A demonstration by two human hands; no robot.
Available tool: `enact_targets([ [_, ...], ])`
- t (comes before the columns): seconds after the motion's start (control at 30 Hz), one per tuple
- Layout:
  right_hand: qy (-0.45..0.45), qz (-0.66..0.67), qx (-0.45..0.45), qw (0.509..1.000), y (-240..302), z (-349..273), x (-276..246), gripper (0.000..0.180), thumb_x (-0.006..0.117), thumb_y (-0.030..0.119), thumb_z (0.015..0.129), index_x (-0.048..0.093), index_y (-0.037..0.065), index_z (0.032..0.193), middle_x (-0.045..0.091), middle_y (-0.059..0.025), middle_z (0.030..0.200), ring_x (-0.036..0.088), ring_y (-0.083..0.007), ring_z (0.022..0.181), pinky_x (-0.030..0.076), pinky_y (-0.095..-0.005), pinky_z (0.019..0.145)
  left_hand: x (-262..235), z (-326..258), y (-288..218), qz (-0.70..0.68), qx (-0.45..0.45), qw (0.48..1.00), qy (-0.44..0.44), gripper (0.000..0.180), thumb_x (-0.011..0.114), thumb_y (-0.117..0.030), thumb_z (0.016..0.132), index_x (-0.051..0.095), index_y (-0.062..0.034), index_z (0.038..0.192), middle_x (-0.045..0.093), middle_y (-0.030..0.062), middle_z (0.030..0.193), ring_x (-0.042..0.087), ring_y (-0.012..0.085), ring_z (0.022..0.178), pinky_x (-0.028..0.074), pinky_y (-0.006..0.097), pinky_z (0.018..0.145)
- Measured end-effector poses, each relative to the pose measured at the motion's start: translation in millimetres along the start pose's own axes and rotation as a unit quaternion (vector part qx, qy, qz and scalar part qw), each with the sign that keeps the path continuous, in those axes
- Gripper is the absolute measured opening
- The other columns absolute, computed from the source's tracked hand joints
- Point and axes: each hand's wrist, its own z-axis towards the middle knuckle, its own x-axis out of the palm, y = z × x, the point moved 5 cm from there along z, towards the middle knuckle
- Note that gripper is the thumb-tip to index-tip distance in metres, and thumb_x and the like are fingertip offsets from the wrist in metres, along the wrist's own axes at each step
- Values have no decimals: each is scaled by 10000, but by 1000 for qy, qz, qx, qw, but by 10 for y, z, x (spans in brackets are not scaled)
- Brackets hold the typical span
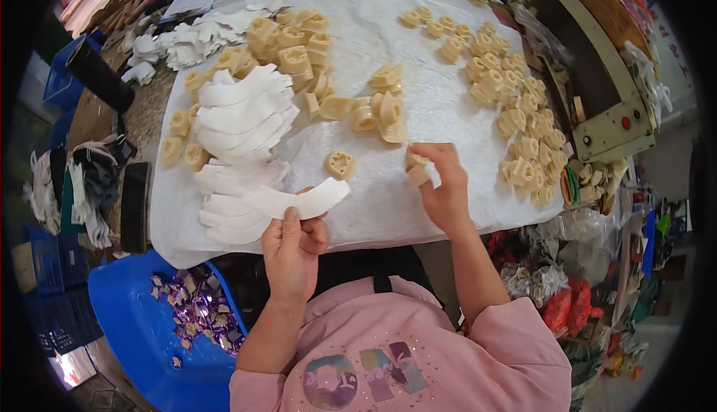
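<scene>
My left hand (293,244) pinches one end of a curved white strip (310,201) between thumb and fingers, above the near edge of the table. Beside it on the left lies a fanned stack of similar white strips (243,117). My right hand (446,184) has its fingers closed on a cream moulded block (417,168), low over the table to the right. Between the hands, a little farther off, sits a single hollow cream block (340,165). Several more cream blocks (385,109) stand grouped beyond it.
A white sheet (448,124) covers the table. Cream blocks (523,135) line its right side, and others are heaped (295,46) at the back left. A blue bin (123,315) with shiny purple pieces is at lower left. A phone (135,206) and machine (612,121) flank the table.
</scene>
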Motion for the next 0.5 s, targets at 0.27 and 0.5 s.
enact_targets([
  [0.27, -8, -182, 106, 977, -228, 63, 32, 393, 726, 275, 749, 635, 45, 1054, 512, -161, 928, 485, -310, 861, 417, -384, 760, 144, 33, 132, 12, -26, 999, 34, 341, 393, -145, 995, 455, 39, 1275, 558, 77, 763, 504, 121, 642, 410, 246, 559],
  [0.5, -23, 28, 130, 991, -306, -59, 42, 260, 640, 33, 765, 596, 23, 1021, 552, -164, 1051, 539, -326, 964, 458, -384, 796, 129, 130, 143, -36, -50, 997, 48, 362, 440, -101, 947, 443, 68, 1266, 602, 122, 1018, 558, 153, 787, 446, 282, 677],
])
